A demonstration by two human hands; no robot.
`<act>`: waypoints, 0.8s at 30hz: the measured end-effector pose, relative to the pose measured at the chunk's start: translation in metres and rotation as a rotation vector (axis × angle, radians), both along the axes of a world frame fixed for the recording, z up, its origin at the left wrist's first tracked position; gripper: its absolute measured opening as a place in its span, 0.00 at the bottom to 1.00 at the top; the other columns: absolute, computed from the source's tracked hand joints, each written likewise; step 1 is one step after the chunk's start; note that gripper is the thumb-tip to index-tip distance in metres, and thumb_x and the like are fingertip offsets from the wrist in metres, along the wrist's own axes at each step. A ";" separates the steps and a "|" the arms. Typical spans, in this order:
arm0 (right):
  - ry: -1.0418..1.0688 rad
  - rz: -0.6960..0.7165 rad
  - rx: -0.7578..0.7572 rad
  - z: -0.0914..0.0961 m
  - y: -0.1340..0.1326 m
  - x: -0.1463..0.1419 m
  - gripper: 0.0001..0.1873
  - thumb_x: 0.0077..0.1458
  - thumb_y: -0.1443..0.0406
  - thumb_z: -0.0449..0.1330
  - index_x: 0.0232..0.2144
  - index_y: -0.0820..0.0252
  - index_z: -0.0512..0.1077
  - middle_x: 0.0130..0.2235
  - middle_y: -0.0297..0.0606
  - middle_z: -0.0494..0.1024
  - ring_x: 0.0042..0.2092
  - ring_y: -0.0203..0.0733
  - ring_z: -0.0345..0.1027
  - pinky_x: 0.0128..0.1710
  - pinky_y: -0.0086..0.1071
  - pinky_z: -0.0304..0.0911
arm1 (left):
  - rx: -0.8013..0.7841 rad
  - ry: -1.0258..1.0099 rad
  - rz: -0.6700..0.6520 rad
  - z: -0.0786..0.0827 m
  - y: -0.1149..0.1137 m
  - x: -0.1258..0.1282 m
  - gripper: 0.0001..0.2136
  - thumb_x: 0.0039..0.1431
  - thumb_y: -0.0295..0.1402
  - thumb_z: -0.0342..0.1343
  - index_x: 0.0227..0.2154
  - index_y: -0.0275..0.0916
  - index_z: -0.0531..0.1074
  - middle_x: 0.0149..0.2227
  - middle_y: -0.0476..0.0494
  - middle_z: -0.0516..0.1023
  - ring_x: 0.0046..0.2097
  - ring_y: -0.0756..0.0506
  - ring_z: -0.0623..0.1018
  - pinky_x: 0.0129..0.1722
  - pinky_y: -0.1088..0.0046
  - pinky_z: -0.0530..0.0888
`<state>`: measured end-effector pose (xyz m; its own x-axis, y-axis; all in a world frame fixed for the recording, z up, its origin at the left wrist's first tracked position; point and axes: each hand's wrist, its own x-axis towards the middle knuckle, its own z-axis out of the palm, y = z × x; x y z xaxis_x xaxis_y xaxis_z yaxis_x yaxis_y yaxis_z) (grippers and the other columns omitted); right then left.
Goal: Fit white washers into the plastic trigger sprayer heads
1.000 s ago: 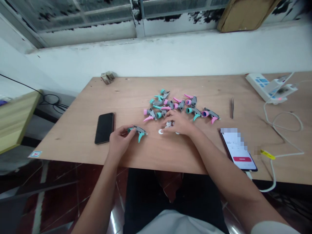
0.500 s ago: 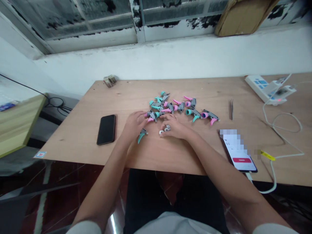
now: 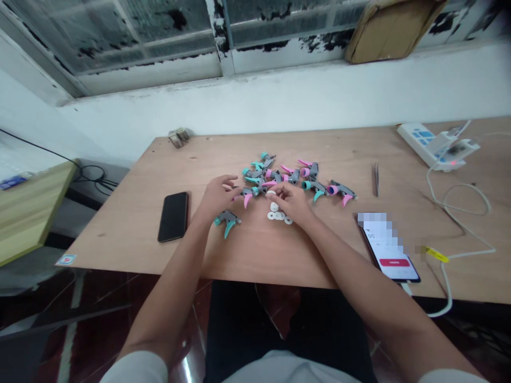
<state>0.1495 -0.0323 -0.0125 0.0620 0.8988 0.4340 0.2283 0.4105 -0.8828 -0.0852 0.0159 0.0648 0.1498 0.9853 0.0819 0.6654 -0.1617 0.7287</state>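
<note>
1. Farthest left of the things on the table (image 3: 255, 255) lies a black phone (image 3: 173, 217), flat and dark-screened, to the left of the left hand.
2. The left hand (image 3: 217, 198) reaches palm down, its fingers partly spread and loosely bent. The fingertips are at a pink-trigger spray head (image 3: 246, 194); I cannot tell whether they grip it.
3. A teal-trigger spray head (image 3: 228, 219) lies alone on its side, just below the left hand and apart from the others.
4. Beyond and between the two hands lies a cluster of spray heads (image 3: 275, 174), pink, teal and grey, several touching or overlapping.
5. Several white discs (image 3: 278, 215) lie close together, just below the right hand's thumb and fingers.
6. The right hand (image 3: 290, 197) is nearly closed at the fingertips, with a single white disc (image 3: 271, 193) pinched between thumb and fingers.
7. Just right of that hand, another teal spray head (image 3: 315, 187) lies beside a pink-and-grey spray head (image 3: 342, 191).
8. Well to the right lie tweezers (image 3: 376, 180), and nearer the person, a lit phone (image 3: 389, 250).
9. At the far right sits a white power strip (image 3: 437, 146).
</note>
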 end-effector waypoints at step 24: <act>-0.034 -0.206 0.150 0.006 -0.003 -0.004 0.16 0.59 0.50 0.68 0.29 0.54 0.77 0.37 0.40 0.77 0.39 0.45 0.74 0.35 0.39 0.73 | -0.396 -1.356 0.049 -0.059 -0.017 0.113 0.09 0.66 0.36 0.64 0.45 0.38 0.76 0.38 0.47 0.81 0.36 0.52 0.80 0.42 0.75 0.78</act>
<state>0.1458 -0.0357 -0.0068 0.2199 0.7944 0.5662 0.3492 0.4778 -0.8061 0.0276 -0.0010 0.0061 0.1447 0.9785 -0.1471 -0.5794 0.2043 0.7890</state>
